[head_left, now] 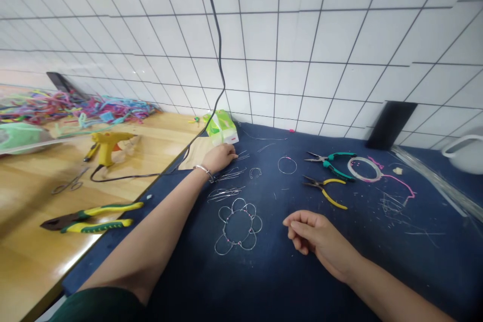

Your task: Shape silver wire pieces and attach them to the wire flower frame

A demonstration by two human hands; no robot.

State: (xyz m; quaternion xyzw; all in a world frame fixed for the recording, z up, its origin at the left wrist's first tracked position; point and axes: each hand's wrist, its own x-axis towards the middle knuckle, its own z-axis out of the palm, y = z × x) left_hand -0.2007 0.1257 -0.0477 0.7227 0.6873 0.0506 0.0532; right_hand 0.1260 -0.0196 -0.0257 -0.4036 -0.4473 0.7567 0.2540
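My left hand (221, 157) reaches to the far side of the dark blue mat, its fingers closed at the end of some thin wire pieces (242, 155); the fingertips are partly hidden. Below it lie bundles of bent wires (226, 193). A flower-shaped wire frame (237, 226), a ring with looped petals and small pink beads, rests flat between my hands. Over the mat to its right hovers my right hand (317, 236), fingers loosely curled, with nothing visible in it. Beyond are a small wire loop (255, 173) and a plain wire ring (287, 165).
Teal-handled pliers (332, 158) and yellow-handled pliers (328, 191) lie right of centre, near a white coil (364, 169) and wire scraps (392, 205). Leftward on the wooden table are large pliers (90, 217), scissors (71, 182) and a yellow glue gun (107, 147). A tissue pack (222, 128) stands by the wall.
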